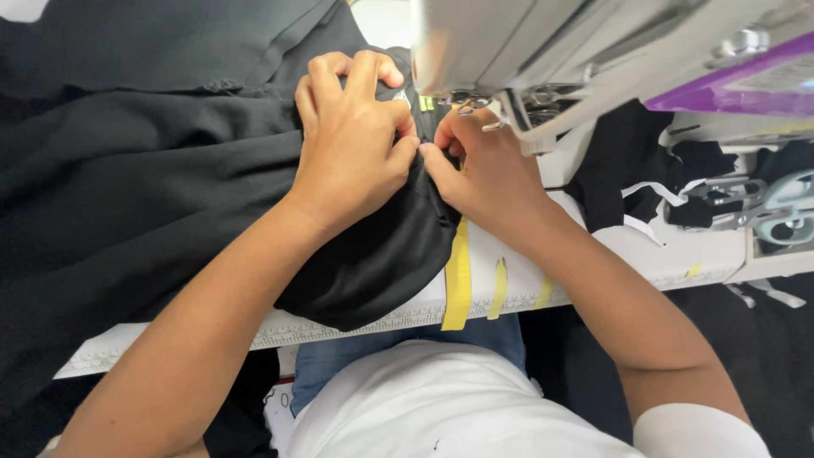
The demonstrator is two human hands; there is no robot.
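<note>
A large piece of black fabric (144,178) is spread over the left of a white sewing table (670,254) and bunches up under a sewing machine head (543,51). My left hand (352,140) presses down on a fold of the fabric, fingers curled and pinching it. My right hand (483,174) pinches the same fold from the right, just in front of the presser foot (466,103). The two thumbs touch each other. The needle itself is hidden behind my fingers.
Yellow tape strips (458,276) mark the table's front edge beside a printed ruler. Black fabric scraps (627,161) lie to the right of the machine. Scissors with pale green handles (784,208) rest at the far right.
</note>
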